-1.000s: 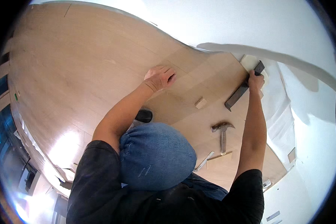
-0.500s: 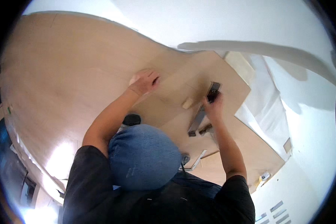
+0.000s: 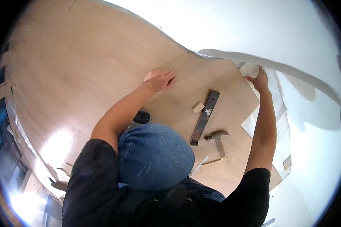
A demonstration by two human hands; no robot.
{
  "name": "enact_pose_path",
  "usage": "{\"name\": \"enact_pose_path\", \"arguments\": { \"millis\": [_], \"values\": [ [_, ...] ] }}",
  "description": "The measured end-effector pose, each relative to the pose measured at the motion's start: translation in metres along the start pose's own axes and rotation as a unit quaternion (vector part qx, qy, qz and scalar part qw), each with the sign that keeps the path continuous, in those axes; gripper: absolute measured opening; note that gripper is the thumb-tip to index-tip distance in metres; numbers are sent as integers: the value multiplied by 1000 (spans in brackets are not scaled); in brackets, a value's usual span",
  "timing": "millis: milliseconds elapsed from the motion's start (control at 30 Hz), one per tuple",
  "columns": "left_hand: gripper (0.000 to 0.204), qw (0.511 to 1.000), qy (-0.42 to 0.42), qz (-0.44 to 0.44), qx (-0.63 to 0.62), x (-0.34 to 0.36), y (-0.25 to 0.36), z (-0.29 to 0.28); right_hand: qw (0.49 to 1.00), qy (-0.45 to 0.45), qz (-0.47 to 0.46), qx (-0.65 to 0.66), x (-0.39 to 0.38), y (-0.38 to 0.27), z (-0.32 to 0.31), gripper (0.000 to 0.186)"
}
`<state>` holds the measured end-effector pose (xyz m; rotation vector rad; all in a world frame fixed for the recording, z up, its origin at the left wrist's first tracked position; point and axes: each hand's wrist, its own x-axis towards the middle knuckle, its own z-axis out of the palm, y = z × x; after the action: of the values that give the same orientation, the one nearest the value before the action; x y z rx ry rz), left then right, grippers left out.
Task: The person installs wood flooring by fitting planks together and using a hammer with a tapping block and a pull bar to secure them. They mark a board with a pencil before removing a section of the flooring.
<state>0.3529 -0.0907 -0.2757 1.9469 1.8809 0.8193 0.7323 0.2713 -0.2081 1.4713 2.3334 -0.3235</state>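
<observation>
Leaning on the wood-look floor, my left hand (image 3: 163,79) has its fingers curled in, and I see nothing held in it. My right hand (image 3: 259,80) reaches out to the floor's stepped edge by the white wall. Its thumb and fingers are spread over a pale flat piece (image 3: 249,69); whether they press on it I cannot tell. A dark flat metal pull bar (image 3: 205,118) lies between my hands, close to my knee. Beside its upper half is a small wooden block (image 3: 198,107). A claw hammer (image 3: 218,142) lies to the right of the bar's lower end.
The laid planks (image 3: 102,64) end in a stepped edge on the right, where a whitish underlay sheet (image 3: 280,142) shows. A curving white wall (image 3: 246,26) bounds the far side. A thin light strip and a square (image 3: 199,165) lie near my knee. A small offcut (image 3: 287,162) sits by the right wall.
My right hand has let go of the dark pull bar and moved right and farther out to the pale piece. The bar and hammer now lie uncovered. My left hand stays on the floor.
</observation>
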Motion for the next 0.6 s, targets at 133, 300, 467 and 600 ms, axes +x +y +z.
{"name": "enact_pose_path", "arguments": {
  "millis": [133,300,467,600],
  "values": [
    [12,999,39,15,-11,-1,-2,8,995,54,-49,72,-23,11,-26,56],
    [11,999,42,-1,-1,-8,-5,5,987,-93,-98,87,-112,-37,-55,37],
    [10,1000,4,-22,-2,-2,4,2,911,-390,-50,123,-192,-88,-13,46],
    [8,1000,26,-8,-14,1,0,7,887,-412,-132,159,-182,-69,44,43]
  ]
}}
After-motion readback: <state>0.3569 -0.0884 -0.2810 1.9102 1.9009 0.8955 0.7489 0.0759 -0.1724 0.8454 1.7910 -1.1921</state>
